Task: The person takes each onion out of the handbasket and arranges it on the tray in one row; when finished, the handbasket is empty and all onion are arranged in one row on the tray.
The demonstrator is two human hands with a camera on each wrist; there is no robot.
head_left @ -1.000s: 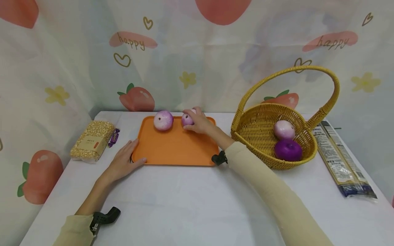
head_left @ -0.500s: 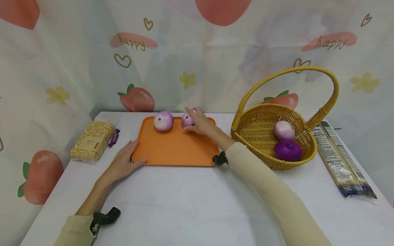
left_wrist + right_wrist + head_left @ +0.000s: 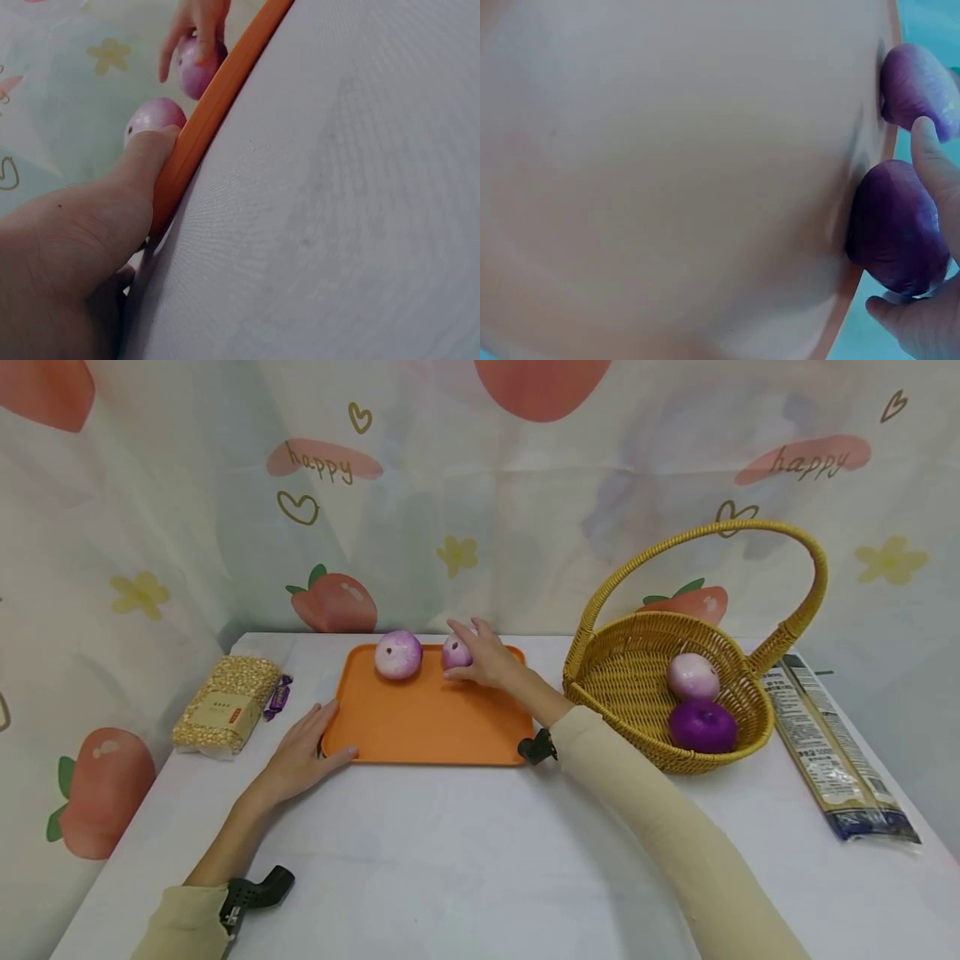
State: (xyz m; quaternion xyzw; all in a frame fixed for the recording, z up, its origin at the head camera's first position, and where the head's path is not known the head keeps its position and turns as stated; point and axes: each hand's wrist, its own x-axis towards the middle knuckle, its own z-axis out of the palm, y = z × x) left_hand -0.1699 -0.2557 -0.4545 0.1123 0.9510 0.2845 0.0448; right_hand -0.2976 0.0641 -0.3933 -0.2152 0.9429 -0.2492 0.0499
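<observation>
An orange tray (image 3: 427, 727) lies on the white table, with two purple-and-white onions at its far edge. My left hand (image 3: 303, 756) rests at the tray's near left corner, fingers fairly straight along the side and thumb at the front rim. My right hand (image 3: 487, 660) is spread around the right onion (image 3: 456, 652), which sits on the tray; its fingers look loosely parted from the skin. In the right wrist view this onion (image 3: 898, 225) is between the spread fingertips. The left onion (image 3: 398, 655) sits a short way off, untouched.
At the right stands a yellow wicker basket (image 3: 615, 710) with a tall handle; a pale onion (image 3: 692, 677) and a dark purple onion (image 3: 702, 726) lie inside. Beyond it is a long flat packet (image 3: 840, 752). A bag of yellow grains (image 3: 225, 706) and a purple-wrapped candy (image 3: 278, 697) lie left.
My right hand's fingers have spread and lifted slightly from the right onion, which stays in place. The left hand and the tray have not moved.
</observation>
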